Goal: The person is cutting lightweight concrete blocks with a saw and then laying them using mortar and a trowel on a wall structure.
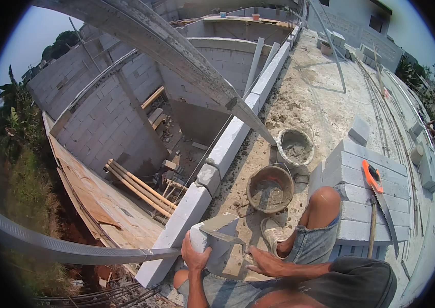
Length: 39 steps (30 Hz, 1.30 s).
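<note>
My left hand (195, 255) is closed around the left side of a short piece of light grey building block (221, 250), standing beside the low wall. My right hand (266, 263) grips the handle end of a trowel (218, 224), whose flat blade rests at the block's top edge. Whether mortar lies under the blade is hard to make out. In front of my shoe sits a dark bucket (270, 190) with wet grey mortar in it. Just beyond it stands a pale, mortar-crusted bucket (295, 147), also holding grey mix.
A row of white blocks (230, 145) edges a deep drop on the left, with bamboo poles (140, 187) below. Stacked blocks (353, 179) at my right carry an orange-handled saw (380, 195) and a wooden-handled tool (372, 228). A metal beam (186, 61) slants overhead; another metal strip (73, 249) crosses lower left.
</note>
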Available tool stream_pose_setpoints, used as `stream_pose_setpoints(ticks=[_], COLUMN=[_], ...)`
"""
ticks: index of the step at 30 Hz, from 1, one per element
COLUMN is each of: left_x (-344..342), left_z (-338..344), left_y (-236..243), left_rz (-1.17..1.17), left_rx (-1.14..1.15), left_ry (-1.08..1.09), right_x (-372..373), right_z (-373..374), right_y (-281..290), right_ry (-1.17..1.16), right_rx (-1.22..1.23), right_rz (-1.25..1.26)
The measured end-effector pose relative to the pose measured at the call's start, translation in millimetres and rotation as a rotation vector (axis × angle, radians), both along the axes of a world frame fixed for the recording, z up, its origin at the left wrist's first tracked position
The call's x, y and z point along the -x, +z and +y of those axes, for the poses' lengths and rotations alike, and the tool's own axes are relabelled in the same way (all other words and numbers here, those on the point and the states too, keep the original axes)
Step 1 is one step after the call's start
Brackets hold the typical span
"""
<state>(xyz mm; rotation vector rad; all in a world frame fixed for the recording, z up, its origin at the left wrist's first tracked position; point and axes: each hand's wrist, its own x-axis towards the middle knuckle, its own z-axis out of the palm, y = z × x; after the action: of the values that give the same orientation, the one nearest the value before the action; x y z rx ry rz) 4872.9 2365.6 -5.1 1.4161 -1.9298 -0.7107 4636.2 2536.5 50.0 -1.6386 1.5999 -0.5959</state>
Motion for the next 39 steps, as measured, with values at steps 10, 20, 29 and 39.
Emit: stream_pose_setpoints(ticks=[10,20,29,39], left_x=[17,30,22,2], left_z=[-8,-3,-15,-14], left_y=[-9,-4,-28,-41], left_rz=[-0.047,-0.054,0.018,0.303], left_rx=[-0.067,-0.115,-0.029,-0.069], left_ry=[0.082,0.178,0.165,0.192], right_x=[-4,-39,-89,-69], right_z=[-6,-56,-71,-66], right_y=[-65,-154,-128,-83], right_ry=[-0.657,-1.011,-0.951,-0.578], right_rx=[-0.326,-0.639,-0.479,-0.540], right_rz=[-0.853,-1.036,-1.245,-1.305])
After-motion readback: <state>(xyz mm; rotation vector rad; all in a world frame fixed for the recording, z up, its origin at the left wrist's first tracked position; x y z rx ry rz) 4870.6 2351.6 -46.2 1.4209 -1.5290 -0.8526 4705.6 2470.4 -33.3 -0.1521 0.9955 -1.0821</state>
